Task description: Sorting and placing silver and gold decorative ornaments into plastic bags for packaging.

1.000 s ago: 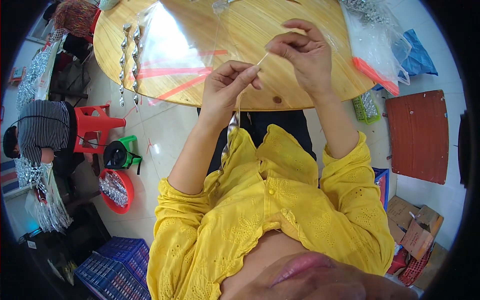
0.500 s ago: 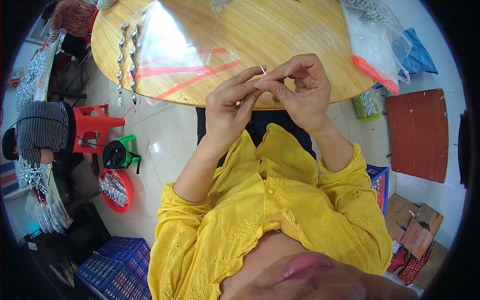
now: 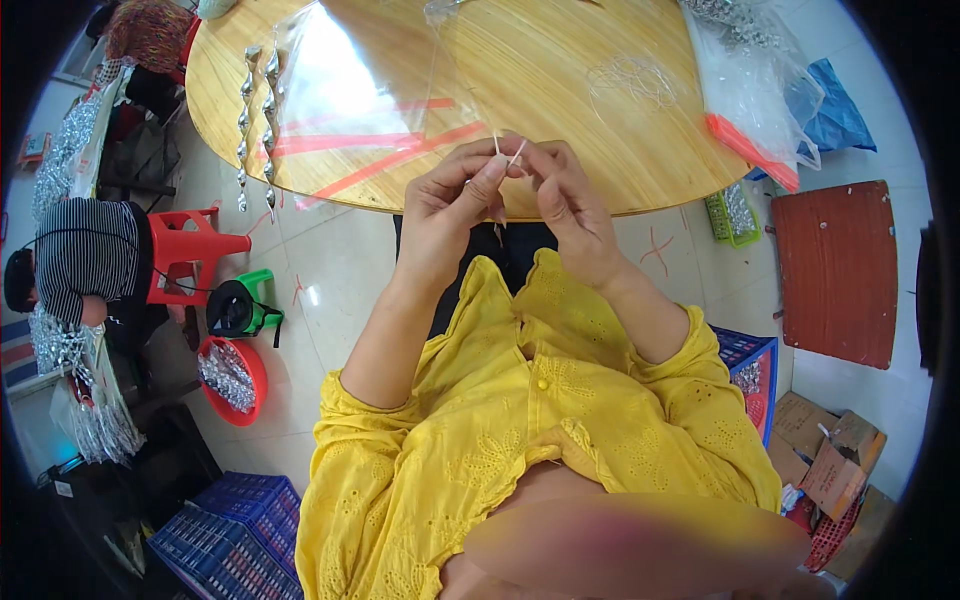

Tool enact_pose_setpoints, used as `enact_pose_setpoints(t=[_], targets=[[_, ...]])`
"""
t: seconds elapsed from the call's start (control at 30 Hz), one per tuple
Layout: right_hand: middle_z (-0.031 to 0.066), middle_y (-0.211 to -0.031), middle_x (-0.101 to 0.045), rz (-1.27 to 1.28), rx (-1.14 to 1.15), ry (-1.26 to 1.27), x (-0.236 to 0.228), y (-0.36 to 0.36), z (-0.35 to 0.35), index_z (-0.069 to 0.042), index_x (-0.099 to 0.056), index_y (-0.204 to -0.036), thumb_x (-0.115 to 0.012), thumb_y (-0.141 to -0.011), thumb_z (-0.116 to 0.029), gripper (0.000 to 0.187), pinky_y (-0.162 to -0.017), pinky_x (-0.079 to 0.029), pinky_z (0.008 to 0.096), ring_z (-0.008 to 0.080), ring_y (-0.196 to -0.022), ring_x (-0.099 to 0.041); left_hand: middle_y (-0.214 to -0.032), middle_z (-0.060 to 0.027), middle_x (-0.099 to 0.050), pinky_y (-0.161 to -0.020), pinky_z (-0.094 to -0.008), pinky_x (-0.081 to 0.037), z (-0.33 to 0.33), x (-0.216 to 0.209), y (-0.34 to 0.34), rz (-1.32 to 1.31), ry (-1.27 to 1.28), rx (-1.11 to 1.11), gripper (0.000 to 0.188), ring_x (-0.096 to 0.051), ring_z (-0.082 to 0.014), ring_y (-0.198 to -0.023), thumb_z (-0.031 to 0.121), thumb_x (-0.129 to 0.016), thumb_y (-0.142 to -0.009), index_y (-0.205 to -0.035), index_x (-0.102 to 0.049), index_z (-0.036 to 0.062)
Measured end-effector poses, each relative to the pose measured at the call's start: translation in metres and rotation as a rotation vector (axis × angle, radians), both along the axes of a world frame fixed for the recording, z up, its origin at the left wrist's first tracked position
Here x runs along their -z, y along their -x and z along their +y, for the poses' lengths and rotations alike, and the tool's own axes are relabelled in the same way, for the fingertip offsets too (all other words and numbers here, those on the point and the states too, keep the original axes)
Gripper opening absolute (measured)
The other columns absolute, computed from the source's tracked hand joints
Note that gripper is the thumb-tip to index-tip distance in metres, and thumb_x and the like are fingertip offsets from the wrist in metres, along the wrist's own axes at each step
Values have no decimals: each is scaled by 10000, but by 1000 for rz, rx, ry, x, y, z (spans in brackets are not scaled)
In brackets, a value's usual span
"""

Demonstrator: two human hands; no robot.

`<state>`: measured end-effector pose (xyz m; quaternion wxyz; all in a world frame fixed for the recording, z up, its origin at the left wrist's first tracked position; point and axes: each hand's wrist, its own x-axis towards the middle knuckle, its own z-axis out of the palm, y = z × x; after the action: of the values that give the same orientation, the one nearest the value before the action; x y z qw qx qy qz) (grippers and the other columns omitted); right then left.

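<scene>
Above my lap, at the near edge of the round wooden table (image 3: 480,60), my two hands meet fingertip to fingertip. My left hand (image 3: 447,200) is closed, thumb against the fingers, pinching a thin white cord (image 3: 497,143). Two short pieces of that cord stick up between the hands; the rest is hidden by the fingers. My right hand (image 3: 580,215) has its fingers curled in at the cord, with its thumb a little apart from them. Left of the hands lie clear plastic bags (image 3: 345,75) with pink-red strips and two twisted silver strands (image 3: 244,125) hanging over the edge.
A loose coil of thin clear line (image 3: 632,82) lies on the table, near a plastic bag of silver pieces (image 3: 745,70). At left, a person in a striped top (image 3: 85,255) sits by a red stool (image 3: 185,255). A red basin (image 3: 250,385) and blue crates (image 3: 235,515) stand on the floor.
Both hands have come down slightly, and the right hand has shifted left with its thumb lifting away from its fingertips. Two bits of white cord now stick up instead of one.
</scene>
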<state>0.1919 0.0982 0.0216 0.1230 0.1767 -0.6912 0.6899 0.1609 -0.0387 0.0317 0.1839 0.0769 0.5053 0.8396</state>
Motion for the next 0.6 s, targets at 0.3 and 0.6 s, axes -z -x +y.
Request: enact_pose_setpoints(t=[0.3,0.6], targets=[[78,-1009,-506,417,185,-730,-13,12,21,-55,-569,-962,-486,-792,-119,199,-808,-323,291,217,-936,-412,-721,-35,-561,-489,-176,-342,-13,-3,1,82,150,213,160,-444,-54,-567,162,-557,-792,-805,-589,6],[96,-906,-536,-285,11,437,-22,13,24,-8,-454,-869,-384,-868,-132,143,-852,-360,308,228,-866,-517,-609,39,-507,-430,-153,-271,-25,4,5,121,402,44,168,-371,-18,-492,153,-557,-791,-839,-607,0]])
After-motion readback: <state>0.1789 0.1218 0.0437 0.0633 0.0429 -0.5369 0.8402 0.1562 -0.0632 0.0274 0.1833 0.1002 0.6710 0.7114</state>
